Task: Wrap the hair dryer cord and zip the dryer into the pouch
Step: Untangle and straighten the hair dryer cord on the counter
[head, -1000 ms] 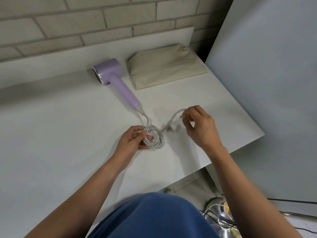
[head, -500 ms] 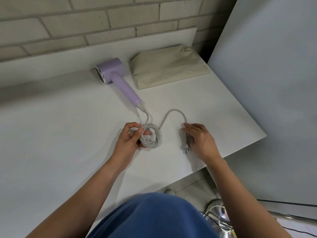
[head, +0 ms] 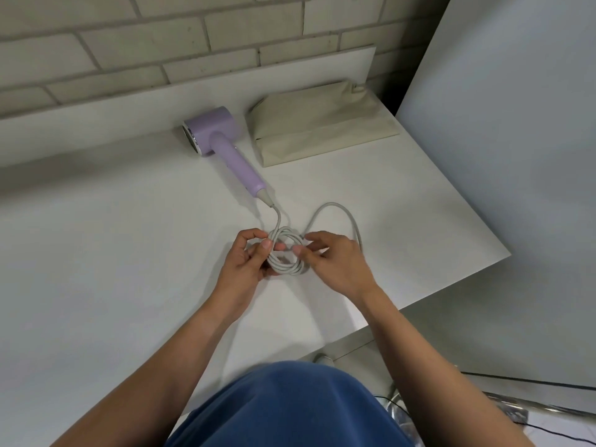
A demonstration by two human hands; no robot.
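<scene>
While the fingers of my left hand [head: 245, 266] grip the coiled cord [head: 285, 269] over the desk [head: 113, 253] and my right hand [head: 335, 262] pinches its right edge, I judge the slack loop [head: 335, 206] arcing just beyond that right hand comes next, the hair dryer [head: 222, 146] lying farther back, handle aimed at the coil.

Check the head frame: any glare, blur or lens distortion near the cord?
Head view: light soft and even, no glare; brick wall courses bow, wide-angle distortion; a soft shadow band crosses the table left of the hair dryer; cord coil, left hand and right hand look sharp, no evident motion blur.
</scene>
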